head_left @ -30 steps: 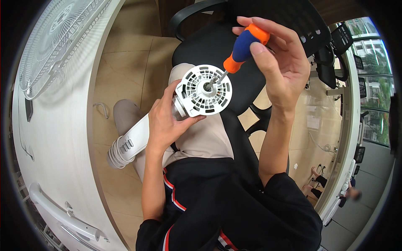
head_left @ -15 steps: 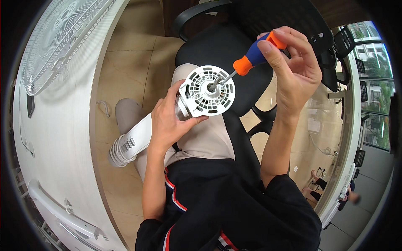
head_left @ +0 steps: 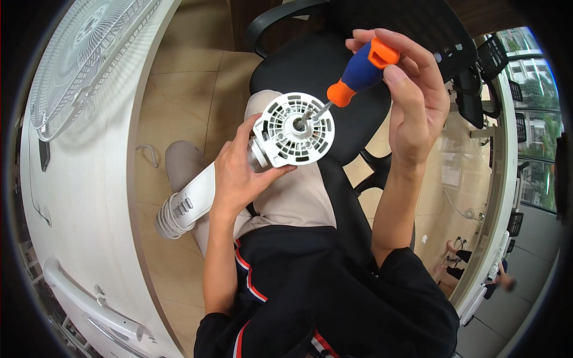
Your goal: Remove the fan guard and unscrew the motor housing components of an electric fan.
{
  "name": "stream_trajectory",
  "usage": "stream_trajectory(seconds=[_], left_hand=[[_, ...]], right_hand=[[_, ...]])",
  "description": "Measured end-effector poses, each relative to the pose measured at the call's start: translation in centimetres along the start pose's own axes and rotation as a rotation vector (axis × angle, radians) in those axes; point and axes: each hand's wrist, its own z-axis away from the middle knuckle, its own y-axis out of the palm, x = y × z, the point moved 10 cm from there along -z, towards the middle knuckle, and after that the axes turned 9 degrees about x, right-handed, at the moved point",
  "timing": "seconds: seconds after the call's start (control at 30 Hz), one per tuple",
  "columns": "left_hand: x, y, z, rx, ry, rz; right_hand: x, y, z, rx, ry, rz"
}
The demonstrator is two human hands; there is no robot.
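My left hand grips the round white motor housing of an electric fan by its neck and rim, above my lap. Its slotted face, with a metal shaft at the centre, is turned up. From the housing a white fan post slants down to the left, with a white cord coiled around its end. In my right hand, the fingers and thumb curl loosely about the blue and orange handle of a screwdriver. The blade points down-left to the face beside the shaft; its exact tip contact is hard to make out.
A white table runs along the left, bearing a wire fan grille and a curved white tube-like part. A black office chair stands in front of me. At the far right another person sits beside a long table.
The screwdriver handle has tipped and turned, its butt now facing me more. My right hand has shifted slightly left and up, its fingers resettled on the handle. The left hand keeps its hold.
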Motion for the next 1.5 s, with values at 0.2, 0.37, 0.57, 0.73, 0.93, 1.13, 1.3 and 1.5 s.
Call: stream_trajectory(seconds=[0.2, 0.37, 0.57, 0.73, 0.93, 1.13, 1.3, 1.5], left_hand=[[0.3, 0.2, 0.1, 0.041, -0.067, -0.011], [0.1, 0.2, 0.0, 0.035, -0.054, -0.004], [0.2, 0.2, 0.1, 0.029, -0.030, 0.003], [0.3, 0.2, 0.0, 0.038, -0.058, 0.007], [0.3, 0.3, 0.1, 0.035, -0.057, 0.000], [0.4, 0.2, 0.0, 0.042, -0.059, -0.006], [0.2, 0.2, 0.1, 0.023, -0.031, -0.008], [0.3, 0.1, 0.3, 0.031, -0.053, -0.005]], right_hand=[[1.7, 0.0, 0.2, 0.033, -0.134, 0.535], [0.2, -0.9, 0.3, -0.058, -0.065, 0.138], [0.2, -0.8, 0.1, -0.083, -0.024, 0.186], [-0.3, -0.8, 0.1, -0.047, 0.027, -0.044], [0.3, -0.5, 0.4, -0.153, -0.067, 0.083], [-0.4, -0.5, 0.7, -0.057, -0.007, 0.258], [-0.2, 0.0, 0.4, -0.116, 0.012, 0.135], [-0.6, -0.4, 0.8, -0.082, 0.087, 0.052]])
